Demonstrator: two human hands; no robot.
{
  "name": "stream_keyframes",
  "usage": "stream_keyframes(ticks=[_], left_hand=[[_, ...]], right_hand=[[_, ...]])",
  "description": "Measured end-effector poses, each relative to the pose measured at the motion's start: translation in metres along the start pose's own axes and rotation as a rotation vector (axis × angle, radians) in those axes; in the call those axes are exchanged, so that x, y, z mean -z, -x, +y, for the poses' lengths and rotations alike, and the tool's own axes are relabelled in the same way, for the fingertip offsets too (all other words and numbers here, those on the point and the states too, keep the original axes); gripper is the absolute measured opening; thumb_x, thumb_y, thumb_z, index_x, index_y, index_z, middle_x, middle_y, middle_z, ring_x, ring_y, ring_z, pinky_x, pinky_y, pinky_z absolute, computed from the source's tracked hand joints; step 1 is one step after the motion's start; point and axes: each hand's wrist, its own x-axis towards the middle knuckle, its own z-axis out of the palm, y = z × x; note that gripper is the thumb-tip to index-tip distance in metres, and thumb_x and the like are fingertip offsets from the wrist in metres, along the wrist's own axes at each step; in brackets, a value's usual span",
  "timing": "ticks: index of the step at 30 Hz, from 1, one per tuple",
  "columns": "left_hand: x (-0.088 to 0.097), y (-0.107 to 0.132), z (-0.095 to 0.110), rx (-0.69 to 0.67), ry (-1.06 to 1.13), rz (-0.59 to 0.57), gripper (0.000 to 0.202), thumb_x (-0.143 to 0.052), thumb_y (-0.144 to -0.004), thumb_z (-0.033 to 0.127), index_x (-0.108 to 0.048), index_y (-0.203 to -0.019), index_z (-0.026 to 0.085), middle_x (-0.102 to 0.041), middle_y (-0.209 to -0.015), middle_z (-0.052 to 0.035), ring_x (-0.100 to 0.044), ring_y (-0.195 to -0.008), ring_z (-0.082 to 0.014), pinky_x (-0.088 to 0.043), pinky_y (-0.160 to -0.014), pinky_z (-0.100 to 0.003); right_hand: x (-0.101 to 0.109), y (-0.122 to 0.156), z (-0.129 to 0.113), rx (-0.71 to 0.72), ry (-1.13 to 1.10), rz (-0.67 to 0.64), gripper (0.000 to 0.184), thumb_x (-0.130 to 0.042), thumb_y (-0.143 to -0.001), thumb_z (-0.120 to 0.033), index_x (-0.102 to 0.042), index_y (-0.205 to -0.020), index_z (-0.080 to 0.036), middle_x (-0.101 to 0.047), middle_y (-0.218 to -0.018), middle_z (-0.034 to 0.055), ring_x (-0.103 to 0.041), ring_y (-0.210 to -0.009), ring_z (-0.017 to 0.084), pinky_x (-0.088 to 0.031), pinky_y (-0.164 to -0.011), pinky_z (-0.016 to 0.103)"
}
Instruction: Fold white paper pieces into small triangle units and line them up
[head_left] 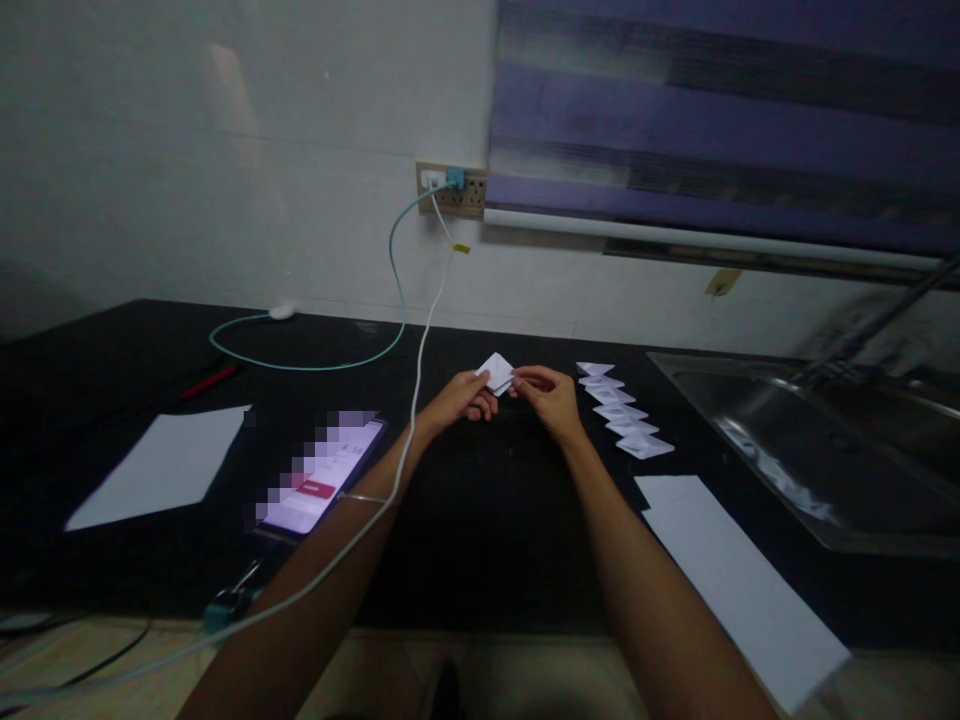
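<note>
While both hands meet over the middle of the dark counter [510,560], the folded paper [496,373] sits between them, corner up, held near the back; whether it touches the counter cannot be told.

Left hand [469,397]: closed on the paper's left side, thumb on top, fingers curled below, a clamp that seems meant to keep the layers flat and still.

Right hand [551,399]: thumb and forefinger pinched together at the right corner, a light fingertip hold that leaves most of the face uncovered, probably for fine control of the edge.

Row of folded pieces [621,412]: white, overlapping, just right of the right hand; the lapping likely saves space and keeps them in order.

Paper strips [742,580]: stacked askew beside the right forearm, likely for easy reach.

Loose sheet [165,465]: lying flat, far left, well apart from the hands.

Phone [330,480]: screen lit and facing up, beside the left forearm, perhaps so that it can be glanced at.

White cable [421,370]: hanging from the wall socket [472,190], passing in front of the left forearm.
</note>
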Motion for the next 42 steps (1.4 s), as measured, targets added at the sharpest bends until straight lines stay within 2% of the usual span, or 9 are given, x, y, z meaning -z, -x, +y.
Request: stream_keyframes(ticks=[3, 9, 12, 16, 20, 23, 32, 37, 42], left_hand=[[0.000, 0.001, 0.000, -0.018, -0.003, 0.016, 0.049, -0.054, -0.091, 0.061, -0.059, -0.094, 0.012, -0.067, -0.068, -0.0052, -0.062, -0.052, -0.0099, -0.035, -0.044, -0.016], [-0.002, 0.000, 0.002, -0.059, -0.057, 0.076, 0.047, -0.052, -0.094, 0.059, -0.059, -0.093, 0.012, -0.066, -0.065, -0.0034, -0.060, -0.050, -0.0096, -0.035, -0.044, -0.017], [-0.004, -0.002, 0.000, -0.112, -0.124, 0.112, 0.046, -0.048, -0.097, 0.057, -0.058, -0.091, 0.013, -0.064, -0.061, -0.0018, -0.057, -0.047, -0.0091, -0.034, -0.043, -0.018], [-0.007, -0.002, -0.003, -0.194, -0.231, 0.134, 0.046, -0.048, -0.097, 0.056, -0.059, -0.084, 0.014, -0.060, -0.055, 0.0006, -0.052, -0.042, -0.0082, -0.033, -0.043, -0.019], [-0.008, 0.000, -0.004, -0.233, -0.286, 0.118, 0.050, -0.047, -0.096, 0.060, -0.059, -0.076, 0.015, -0.059, -0.053, 0.0009, -0.050, -0.042, -0.0082, -0.035, -0.044, -0.019], [-0.008, 0.001, -0.003, -0.215, -0.254, 0.092, 0.055, -0.044, -0.095, 0.064, -0.058, -0.075, 0.015, -0.059, -0.051, 0.0003, -0.050, -0.041, -0.0082, -0.035, -0.043, -0.019], [-0.010, 0.000, -0.003, -0.201, -0.228, 0.079, 0.058, -0.039, -0.095, 0.067, -0.056, -0.071, 0.016, -0.057, -0.051, 0.0000, -0.051, -0.041, -0.0085, -0.034, -0.042, -0.020], [-0.008, 0.002, 0.000, -0.234, -0.319, 0.159, 0.060, -0.034, -0.097, 0.066, -0.053, -0.067, 0.018, -0.054, -0.050, 0.0013, -0.048, -0.042, -0.0090, -0.034, -0.045, -0.021], [-0.005, 0.004, 0.002, -0.311, -0.439, 0.271, 0.061, -0.036, -0.098, 0.062, -0.051, -0.058, 0.018, -0.048, -0.048, 0.0019, -0.043, -0.044, -0.0092, -0.030, -0.047, -0.024]], right_hand=[[0.001, 0.000, 0.000, 0.001, 0.037, 0.023, 0.023, -0.081, -0.065, -0.031, -0.077, -0.083, -0.017, -0.074, -0.070, 0.0041, -0.069, -0.067, 0.019, -0.055, -0.073, 0.035], [0.002, 0.002, -0.002, -0.050, 0.011, -0.002, 0.023, -0.079, -0.067, -0.032, -0.076, -0.084, -0.016, -0.073, -0.072, 0.0044, -0.069, -0.068, 0.018, -0.056, -0.072, 0.034], [-0.002, 0.003, -0.004, -0.083, -0.088, -0.029, 0.029, -0.077, -0.071, -0.040, -0.072, -0.089, -0.018, -0.072, -0.073, 0.0017, -0.068, -0.070, 0.017, -0.058, -0.069, 0.031], [-0.010, 0.004, -0.003, -0.150, -0.133, -0.024, 0.047, -0.085, -0.064, -0.047, -0.061, -0.097, -0.023, -0.069, -0.069, -0.0041, -0.064, -0.059, 0.013, -0.055, -0.059, 0.026], [-0.010, 0.004, 0.000, -0.202, -0.046, -0.110, 0.046, -0.085, -0.062, -0.052, -0.068, -0.086, -0.017, -0.072, -0.072, 0.0020, -0.062, -0.056, 0.012, -0.051, -0.058, 0.025], [-0.007, 0.003, 0.001, -0.202, -0.036, -0.096, 0.046, -0.085, -0.061, -0.055, -0.071, -0.077, -0.014, -0.071, -0.067, 0.0032, -0.062, -0.056, 0.012, -0.051, -0.058, 0.025], [-0.003, 0.006, -0.005, -0.194, -0.094, -0.137, 0.045, -0.087, -0.059, -0.053, -0.072, -0.079, -0.015, -0.073, -0.070, 0.0030, -0.063, -0.055, 0.013, -0.051, -0.058, 0.025], [-0.003, 0.005, -0.002, -0.174, -0.024, -0.126, 0.041, -0.084, -0.065, -0.052, -0.072, -0.074, -0.014, -0.068, -0.059, 0.0011, -0.060, -0.052, 0.012, -0.046, -0.054, 0.023], [-0.004, 0.004, -0.002, -0.234, -0.066, -0.173, 0.044, -0.082, -0.066, -0.055, -0.073, -0.078, -0.014, -0.071, -0.065, 0.0038, -0.063, -0.053, 0.012, -0.052, -0.056, 0.024]])
